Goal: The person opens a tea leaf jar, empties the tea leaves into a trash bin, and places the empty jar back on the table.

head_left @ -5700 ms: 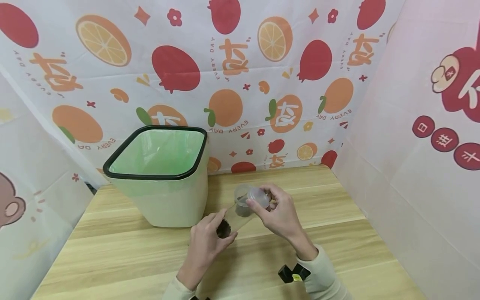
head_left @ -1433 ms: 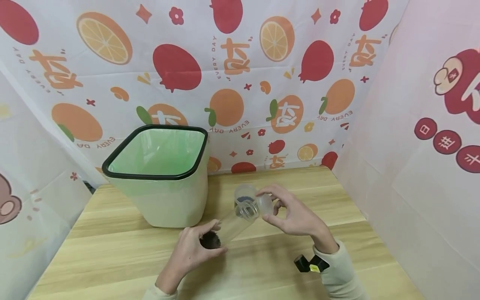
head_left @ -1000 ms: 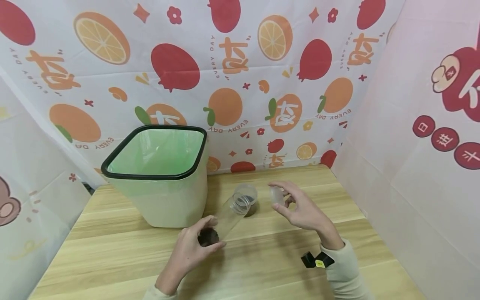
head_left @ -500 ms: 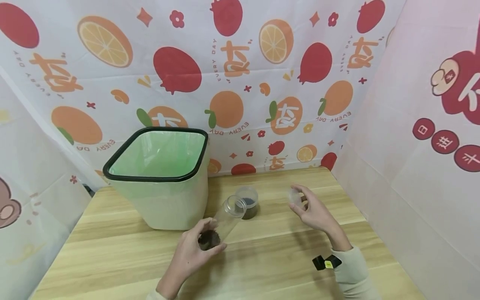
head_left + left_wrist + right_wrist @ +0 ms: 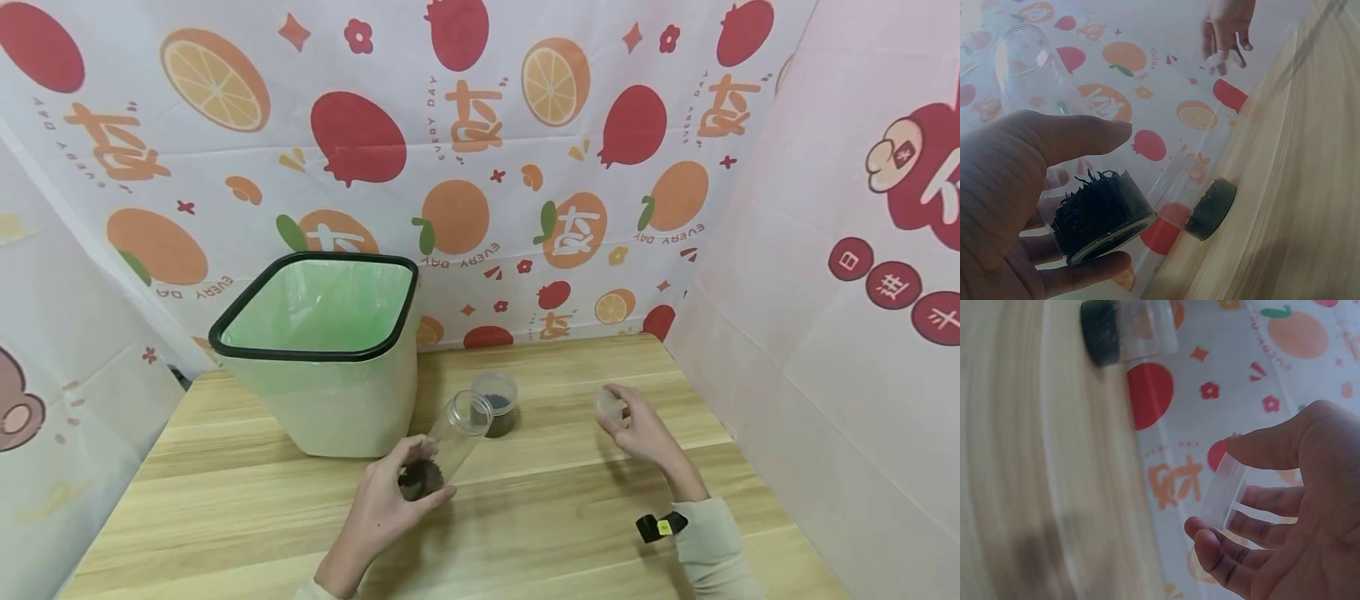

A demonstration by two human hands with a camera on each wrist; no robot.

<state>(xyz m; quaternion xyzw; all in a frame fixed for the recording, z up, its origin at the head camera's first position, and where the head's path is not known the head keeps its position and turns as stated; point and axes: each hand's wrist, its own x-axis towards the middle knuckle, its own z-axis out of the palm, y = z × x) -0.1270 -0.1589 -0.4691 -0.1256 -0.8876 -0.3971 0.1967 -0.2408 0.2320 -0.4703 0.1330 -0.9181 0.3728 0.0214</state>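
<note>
My left hand [image 5: 386,504] grips a clear jar [image 5: 453,442] near its base. The jar is tilted, its uncapped mouth toward the back right, and dark dry strands like loose tea leaves [image 5: 1100,203] lie in its bottom. A translucent lid [image 5: 1224,490] is pinched between thumb and fingers of my right hand [image 5: 641,429], above the table's right side. Just behind the held jar's mouth, a second clear jar [image 5: 495,404] stands upright on the table without a lid, partly filled with similar dark material [image 5: 1213,206].
A light green bin [image 5: 352,408] with a black rim stands at the back left, its inside visible. The wood-grain table [image 5: 570,517] ends at a fruit-print cloth [image 5: 457,317] behind. Another pale cloth [image 5: 795,367] hangs along the right side.
The right hand has taken the lid off the held jar and carried it to the right. My left hand drew the jar slightly toward me, then stayed nearly still. The standing jar stays put.
</note>
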